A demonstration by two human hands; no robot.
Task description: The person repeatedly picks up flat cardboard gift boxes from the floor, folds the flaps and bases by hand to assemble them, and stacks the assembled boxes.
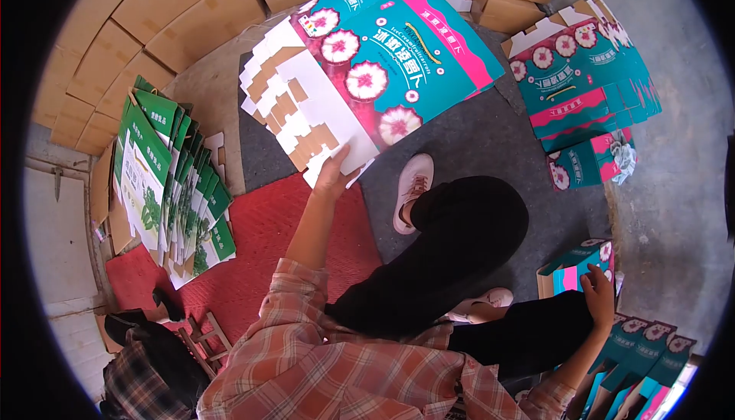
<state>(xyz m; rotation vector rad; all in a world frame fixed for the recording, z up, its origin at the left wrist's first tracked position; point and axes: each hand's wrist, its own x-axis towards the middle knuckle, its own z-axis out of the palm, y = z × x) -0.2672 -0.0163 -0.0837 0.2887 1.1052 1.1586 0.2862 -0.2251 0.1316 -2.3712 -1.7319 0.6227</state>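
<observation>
My left hand (334,175) grips the near corner of a stack of flat printed cartons (383,60), teal and pink with round white-and-pink pictures. Their white and brown cut flaps fan out toward the left. On the right, my right hand (599,295) is beside a small teal folded box (576,269), fingers loosely apart with nothing seen in them; whether it touches the box cannot be made out. Below that hand, several teal boxes (639,351) stand in a row.
Brown cartons (191,26) are piled at the back left. Green printed sheets (164,183) lean at the left, near a red mat (306,228). More teal flat cartons (582,75) lie at the right. A wooden stool (205,343) and plaid cloth (149,374) are at lower left.
</observation>
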